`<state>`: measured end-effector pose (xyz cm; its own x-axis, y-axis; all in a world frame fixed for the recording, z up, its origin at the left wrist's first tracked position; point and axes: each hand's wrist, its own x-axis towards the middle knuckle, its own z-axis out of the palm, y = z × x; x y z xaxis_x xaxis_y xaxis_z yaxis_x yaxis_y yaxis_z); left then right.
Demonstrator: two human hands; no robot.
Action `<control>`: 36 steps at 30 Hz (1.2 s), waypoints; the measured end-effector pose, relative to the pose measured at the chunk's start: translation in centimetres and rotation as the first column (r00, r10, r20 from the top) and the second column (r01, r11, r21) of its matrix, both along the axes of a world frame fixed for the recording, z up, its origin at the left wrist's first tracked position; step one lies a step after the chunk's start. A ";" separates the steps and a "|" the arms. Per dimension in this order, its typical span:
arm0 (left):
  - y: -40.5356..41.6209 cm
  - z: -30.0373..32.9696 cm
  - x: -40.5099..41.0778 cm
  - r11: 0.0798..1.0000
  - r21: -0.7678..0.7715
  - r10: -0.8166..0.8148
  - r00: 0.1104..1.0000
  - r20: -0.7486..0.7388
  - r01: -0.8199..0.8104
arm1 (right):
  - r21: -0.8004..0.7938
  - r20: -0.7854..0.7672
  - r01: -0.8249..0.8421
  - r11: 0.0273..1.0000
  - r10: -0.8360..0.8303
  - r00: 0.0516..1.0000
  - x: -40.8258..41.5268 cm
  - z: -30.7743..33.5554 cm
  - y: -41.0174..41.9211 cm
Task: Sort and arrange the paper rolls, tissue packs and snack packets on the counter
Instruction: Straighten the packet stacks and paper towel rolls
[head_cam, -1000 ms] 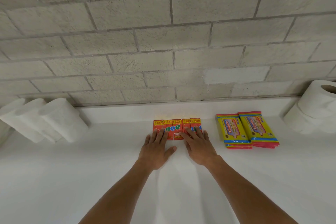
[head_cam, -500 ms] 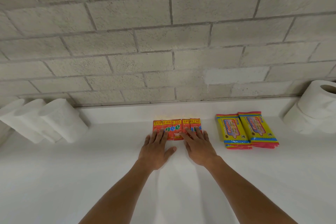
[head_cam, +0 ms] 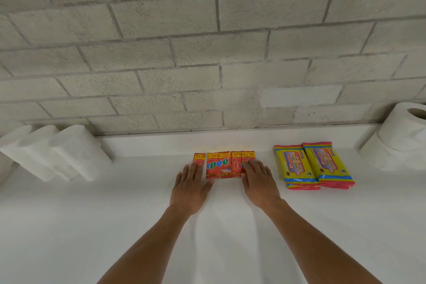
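A row of red and yellow sachet packets [head_cam: 224, 165] lies flat at the back middle of the white counter [head_cam: 115, 226]. My left hand [head_cam: 190, 188] rests flat, fingers apart, with its fingertips on the row's left end. My right hand [head_cam: 259, 182] lies flat on the row's right end. Neither hand grips anything. Two yellow tissue packs [head_cam: 313, 165] lie side by side to the right, each on a stack. Three white paper rolls [head_cam: 57, 152] lie in a row at the left. More rolls [head_cam: 401, 138] are stacked at the far right.
A grey block wall [head_cam: 207, 53] rises directly behind the counter, with a low white ledge along its foot. Bare white counter surface stretches in front of the packets, under my forearms.
Both hands have slid apart along the sachet row, the left one leftward and the right one rightward, uncovering the middle packets. The other items have not moved.
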<state>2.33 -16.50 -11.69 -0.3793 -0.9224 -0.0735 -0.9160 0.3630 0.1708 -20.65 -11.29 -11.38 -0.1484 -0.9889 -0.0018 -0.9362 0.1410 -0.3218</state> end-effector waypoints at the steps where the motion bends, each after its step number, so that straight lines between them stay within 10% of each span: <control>1: 0.0 0.0 0.1 1.000 0.005 -0.004 1.000 0.007 0.004 | 0.005 -0.007 -0.001 1.000 0.001 1.000 -0.1 0.0 0.0; 36: 0.6 0.7 -0.7 0.992 -0.056 -0.112 0.991 0.071 0.116 | -0.068 -0.058 -0.128 0.990 0.124 0.991 1.8 0.2 -0.1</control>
<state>1.59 -15.87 -11.00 -0.4781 -0.8769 -0.0487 -0.8768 0.4733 0.0850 -18.85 -11.37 -11.20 -0.0210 -0.9971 0.0737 -0.9611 -0.0002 -0.2762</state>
